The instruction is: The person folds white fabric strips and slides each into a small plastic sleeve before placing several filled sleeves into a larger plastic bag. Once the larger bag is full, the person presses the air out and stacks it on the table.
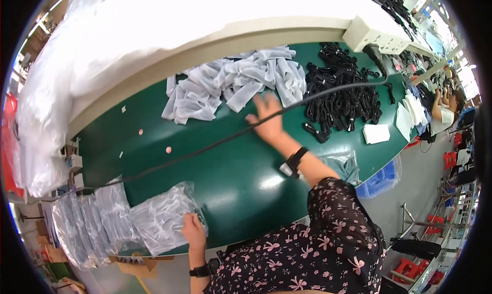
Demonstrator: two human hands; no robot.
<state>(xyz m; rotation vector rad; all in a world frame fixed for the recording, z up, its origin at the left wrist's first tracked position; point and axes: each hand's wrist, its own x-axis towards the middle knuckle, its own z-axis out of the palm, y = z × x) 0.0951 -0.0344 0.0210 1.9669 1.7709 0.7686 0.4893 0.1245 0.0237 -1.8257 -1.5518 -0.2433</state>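
Grey-white fabric strips (pixel 237 84) lie in a loose heap at the far middle of the green table (pixel 225 176), and the right hand (pixel 267 121) is stretched out over the table just at the heap's near edge, fingers spread and flat, gripping nothing. Whether the fingertips already touch the nearest strip cannot be told — the hand is slightly blurred. A black cable (pixel 215 143) runs across the table from the near left to a plug at the white power strip (pixel 376 35) on the far right, and it passes right by this hand's palm.

At the near left edge, the left hand (pixel 193 231) rests on a clear plastic bag (pixel 163 217), fingers curled over its right end; it looks pressed down rather than pinched, so it holds the bag in place at most. More flat clear bags (pixel 89 217) lie fanned out further left.

Judged from this, picking one strip cleanly calls for taking a single loose end at the near side of the heap, not a fistful, since the strips overlap and would drag their neighbours. The hand should lift over the cable rather than sweep under it, or the cable may snag the wrist strap. Keeping the bag pinned near its open end would make it easier to handle.

To the right of the strips sits a pile of black cords (pixel 341 91), then folded white cloths (pixel 376 133); another person works at the far right.
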